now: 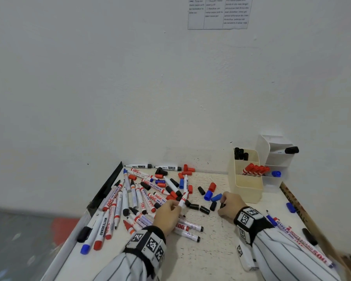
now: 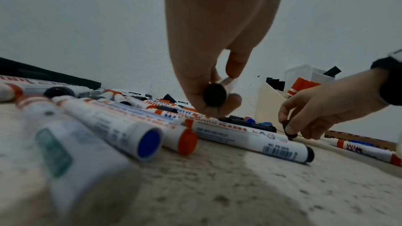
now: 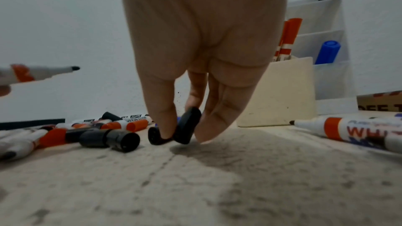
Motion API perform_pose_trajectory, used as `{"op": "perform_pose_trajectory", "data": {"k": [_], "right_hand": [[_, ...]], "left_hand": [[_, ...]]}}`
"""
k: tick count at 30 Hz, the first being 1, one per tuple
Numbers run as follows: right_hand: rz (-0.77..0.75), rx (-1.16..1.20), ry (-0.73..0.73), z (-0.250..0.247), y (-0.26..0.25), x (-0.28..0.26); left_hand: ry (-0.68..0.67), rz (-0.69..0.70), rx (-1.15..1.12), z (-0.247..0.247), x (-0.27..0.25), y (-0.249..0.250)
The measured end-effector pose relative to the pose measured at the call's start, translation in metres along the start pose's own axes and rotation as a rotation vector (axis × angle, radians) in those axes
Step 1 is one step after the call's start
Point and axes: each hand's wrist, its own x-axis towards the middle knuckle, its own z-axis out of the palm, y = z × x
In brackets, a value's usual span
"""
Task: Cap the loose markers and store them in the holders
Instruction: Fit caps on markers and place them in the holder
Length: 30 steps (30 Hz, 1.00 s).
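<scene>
Task is early, by my read. The cream holder [image 1: 246, 190] has a few black-capped markers in its back slot and a bunch of red-capped markers [image 1: 254, 169] in the middle slot; its front slot looks empty. The white holder [image 1: 276, 159] just behind the cream holder has one black-capped marker and one blue-capped marker [image 1: 276, 173]. Most markers are still loose, left of the cream holder, many uncapped, with red, blue and black caps scattered among them. A few more markers lie in front of the cream holder and to its right, near my right sleeve.

My left hand [image 1: 167, 214] is pinching an uncapped black marker [image 1: 183, 199], thumb and fingers clamped on the barrel, tip pointing up and away, well left of the cream holder. White barrel, orange-red band, black end plug, bare black tip.

My right hand [image 1: 232, 204] sits just in front-left of the cream holder, thumb and fingers clamped on a black cap [image 3: 187, 126], lifting it off the table [image 1: 211, 250]. More black caps lie right beside it.

Left to do: push this cap on, drop the marker in a holder, repeat for nearly the whole pile.
</scene>
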Motion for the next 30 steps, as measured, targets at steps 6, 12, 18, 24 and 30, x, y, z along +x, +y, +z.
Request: {"op": "perform_pose_trajectory", "data": {"k": [6, 12, 18, 24, 30], "right_hand": [[-0.312, 0.207, 0.177, -0.014, -0.015, -0.010], [-0.421, 0.289, 0.175, -0.014, -0.028, -0.032], [-0.496, 0.079, 0.045, -0.012, -0.022, -0.039], [-0.517, 0.197, 0.014, -0.011, -0.016, -0.043], [-0.484, 0.233, -0.048, -0.010, -0.017, -0.047]], "left_hand": [[0.003, 0.046, 0.045, -0.003, -0.010, -0.004], [0.008, 0.102, 0.088, 0.004, -0.020, 0.000], [0.005, 0.148, 0.118, 0.011, -0.026, 0.005], [-0.026, 0.203, 0.184, 0.013, -0.031, 0.006], [-0.017, 0.223, 0.170, 0.013, -0.035, 0.008]]}}
